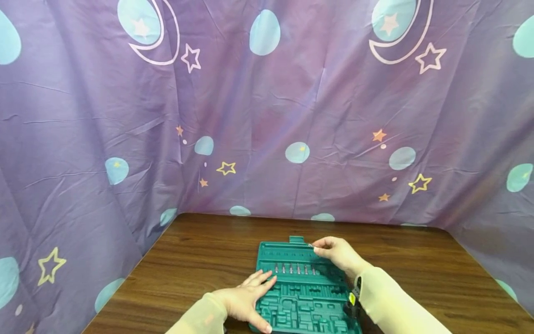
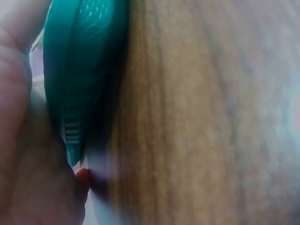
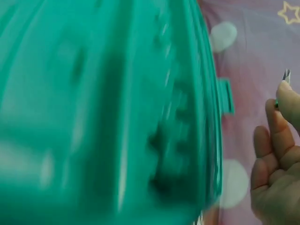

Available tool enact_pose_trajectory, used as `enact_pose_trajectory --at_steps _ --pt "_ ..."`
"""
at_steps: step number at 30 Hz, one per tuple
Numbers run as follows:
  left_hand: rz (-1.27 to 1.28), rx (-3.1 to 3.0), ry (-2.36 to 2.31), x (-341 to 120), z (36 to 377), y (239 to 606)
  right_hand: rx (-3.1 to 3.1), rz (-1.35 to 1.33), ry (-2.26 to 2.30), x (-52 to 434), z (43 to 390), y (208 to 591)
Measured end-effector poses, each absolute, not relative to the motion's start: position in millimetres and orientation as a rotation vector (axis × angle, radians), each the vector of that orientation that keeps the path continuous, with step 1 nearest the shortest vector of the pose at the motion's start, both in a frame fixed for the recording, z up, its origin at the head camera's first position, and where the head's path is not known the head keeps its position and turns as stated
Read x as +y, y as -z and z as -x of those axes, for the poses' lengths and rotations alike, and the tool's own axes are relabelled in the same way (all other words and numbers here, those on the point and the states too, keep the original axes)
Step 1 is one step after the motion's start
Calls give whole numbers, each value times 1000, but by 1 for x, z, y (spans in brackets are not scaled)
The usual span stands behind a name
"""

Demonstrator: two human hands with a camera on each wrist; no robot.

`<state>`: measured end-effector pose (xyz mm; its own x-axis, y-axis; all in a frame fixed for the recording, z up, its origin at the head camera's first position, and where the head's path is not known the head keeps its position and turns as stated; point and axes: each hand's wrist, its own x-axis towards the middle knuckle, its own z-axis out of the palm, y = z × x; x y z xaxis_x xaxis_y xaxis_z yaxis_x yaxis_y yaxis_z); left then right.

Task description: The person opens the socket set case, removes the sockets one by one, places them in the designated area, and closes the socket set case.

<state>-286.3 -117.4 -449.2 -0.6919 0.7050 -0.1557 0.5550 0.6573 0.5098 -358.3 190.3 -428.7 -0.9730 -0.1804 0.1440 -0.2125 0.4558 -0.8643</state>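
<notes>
A green plastic tool case (image 1: 308, 279) lies open on the table, its moulded slots facing up. Across its upper part stands a row of several small metal screwdriver bits (image 1: 290, 268). My left hand (image 1: 244, 300) rests on the case's left edge with fingers spread; in the left wrist view the case's green side (image 2: 79, 61) is close to the palm. Over the top right of the case, my right hand (image 1: 339, 253) pinches a small screwdriver bit (image 3: 286, 76) between thumb and index finger, its tip showing beyond the thumb. The other fingers are loosely bent.
The case stands on a dark wood-grain table (image 1: 200, 250). A green latch tab (image 1: 296, 239) juts from its far edge. Behind the table hangs a purple curtain (image 1: 250, 111) with moons and stars. A dark wrist strap (image 1: 354, 297) is on the right wrist.
</notes>
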Motion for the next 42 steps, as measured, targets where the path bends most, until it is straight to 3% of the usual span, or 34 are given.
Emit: enact_pose_trajectory --at_steps 17,24,30,42 --pt "-1000 2549 -617 -116 286 449 -2721 -253 -1366 270 330 442" --pt "-1004 2556 -611 -116 285 449 -2761 -337 -1312 289 319 455" --pt "-1014 2566 -593 -116 285 449 -2734 -426 -1310 296 318 466" --pt "-997 2572 -567 -115 284 446 -2807 -244 -1144 285 316 463"
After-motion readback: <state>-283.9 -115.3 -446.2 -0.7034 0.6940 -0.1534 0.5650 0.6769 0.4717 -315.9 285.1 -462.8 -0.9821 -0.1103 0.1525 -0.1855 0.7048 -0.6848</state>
